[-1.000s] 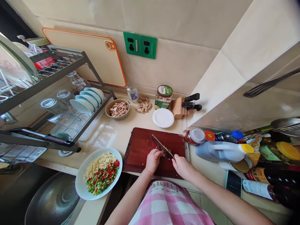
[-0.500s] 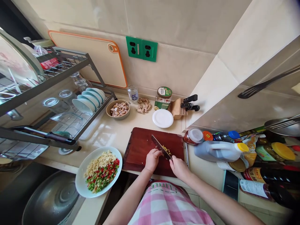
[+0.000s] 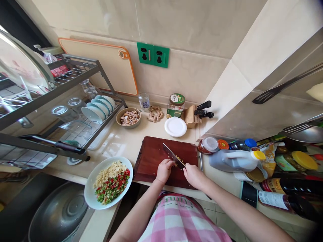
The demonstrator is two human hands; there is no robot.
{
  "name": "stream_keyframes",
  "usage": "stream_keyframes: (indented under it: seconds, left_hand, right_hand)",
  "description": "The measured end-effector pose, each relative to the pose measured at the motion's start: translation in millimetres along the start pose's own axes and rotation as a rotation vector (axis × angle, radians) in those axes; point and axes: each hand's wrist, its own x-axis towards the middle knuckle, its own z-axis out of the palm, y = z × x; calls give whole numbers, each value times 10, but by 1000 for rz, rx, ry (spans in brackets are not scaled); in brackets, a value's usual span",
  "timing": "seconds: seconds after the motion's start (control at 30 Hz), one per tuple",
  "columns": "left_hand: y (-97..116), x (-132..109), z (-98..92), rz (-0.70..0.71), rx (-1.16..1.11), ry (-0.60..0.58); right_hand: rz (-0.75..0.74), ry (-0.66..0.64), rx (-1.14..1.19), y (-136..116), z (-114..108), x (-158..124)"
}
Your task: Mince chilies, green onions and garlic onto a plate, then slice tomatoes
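My right hand (image 3: 193, 175) is wrapped round the handle of a knife (image 3: 172, 154), whose blade points up and left over the dark red cutting board (image 3: 148, 161). My left hand (image 3: 165, 170) is closed beside the blade on its left, fingertips pressed together near its edge; what they hold is hidden. Thin yellow strips (image 3: 179, 158) lie on the board just behind the blade. Left of the board, a white plate (image 3: 88, 188) bears chopped pale pieces (image 3: 116, 168) and cut red and green peppers (image 3: 111, 188).
Behind the board are a garlic bowl (image 3: 129, 126), ginger (image 3: 155, 114), a glass (image 3: 144, 101), a white dish (image 3: 175, 127) and a knife block (image 3: 191, 117). A dish rack (image 3: 98, 72) stands left, above a wok (image 3: 59, 211). Jars and a large jug (image 3: 230, 161) crowd the right.
The view has shifted slightly, moving the rack and plate a little to the right in the picture. Both hands keep nearly the same place at the knife, which remains in my right hand.
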Motion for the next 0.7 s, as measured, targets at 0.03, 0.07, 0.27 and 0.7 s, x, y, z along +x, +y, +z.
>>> stream_keyframes:
  seconds: [0.03, 0.07, 0.27, 0.7]
  left_hand:
    - [4, -1, -2, 2, 12, 2]
    - [7, -2, -4, 0, 26, 7]
    - [-10, -24, 6, 15, 93, -3]
    - [-20, -45, 12, 60, 109, 29]
  right_hand:
    - [7, -1, 0, -8, 4, -9]
    - [18, -2, -1, -16, 12, -17]
    - [23, -6, 6, -47, 1, -23]
    - [18, 17, 25, -45, 32, -48]
